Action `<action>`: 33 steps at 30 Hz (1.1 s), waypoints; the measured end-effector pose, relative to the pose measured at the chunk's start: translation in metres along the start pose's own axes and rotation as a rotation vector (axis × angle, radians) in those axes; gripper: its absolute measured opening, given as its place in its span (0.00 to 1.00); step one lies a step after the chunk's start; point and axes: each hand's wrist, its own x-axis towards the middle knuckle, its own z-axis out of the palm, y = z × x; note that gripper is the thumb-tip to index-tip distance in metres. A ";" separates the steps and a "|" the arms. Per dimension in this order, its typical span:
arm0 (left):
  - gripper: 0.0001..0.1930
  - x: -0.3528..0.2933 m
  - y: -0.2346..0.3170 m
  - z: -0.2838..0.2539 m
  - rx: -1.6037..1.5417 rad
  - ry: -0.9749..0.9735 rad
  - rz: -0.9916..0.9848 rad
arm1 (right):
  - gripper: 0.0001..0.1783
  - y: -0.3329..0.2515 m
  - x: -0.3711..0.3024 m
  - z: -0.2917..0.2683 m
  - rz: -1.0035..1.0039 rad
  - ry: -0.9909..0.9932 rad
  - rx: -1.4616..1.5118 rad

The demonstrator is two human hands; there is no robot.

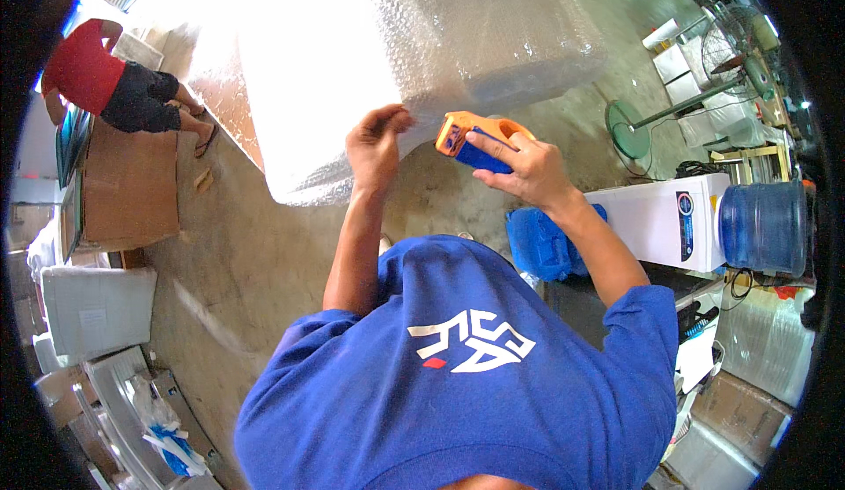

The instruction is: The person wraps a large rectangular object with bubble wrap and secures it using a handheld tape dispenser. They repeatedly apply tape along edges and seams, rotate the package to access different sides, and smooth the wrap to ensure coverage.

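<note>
My right hand (535, 173) is closed around an orange and blue tape dispenser (482, 140), held up in front of me with its front end toward the left. To its left, my left hand (377, 148) is raised with fingers curled together, slightly blurred; whatever they may pinch is too small to make out. Both hands are beside the near edge of a large block wrapped in clear bubble wrap (493, 36). Its left part is washed out by glare, so I cannot tell whether the left fingers touch the wrap.
A person in a red shirt (84, 67) bends beside a brown carton (130, 186) at left. On the right are a green-based standing fan (629, 129), a white water dispenser (647, 221) with a blue bottle (764, 228), and a blue plastic container (541, 243).
</note>
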 end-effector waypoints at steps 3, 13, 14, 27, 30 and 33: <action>0.07 0.009 0.004 0.005 0.348 0.201 0.330 | 0.35 0.016 0.002 0.004 0.037 -0.024 -0.070; 0.42 0.027 -0.043 0.009 0.772 0.571 0.734 | 0.33 0.030 0.006 0.033 0.063 -0.035 -0.243; 0.52 0.028 -0.046 0.001 0.869 0.460 0.659 | 0.33 0.033 0.003 0.035 0.057 -0.026 -0.251; 0.32 0.030 -0.055 0.077 1.450 -0.899 1.128 | 0.36 0.123 -0.043 0.063 0.228 0.040 -0.291; 0.34 0.045 -0.097 0.088 1.952 -0.837 1.229 | 0.35 0.125 -0.054 0.070 0.373 -0.006 -0.254; 0.35 0.042 -0.109 0.101 1.929 -0.716 1.203 | 0.34 0.135 -0.069 0.069 0.631 -0.065 -0.196</action>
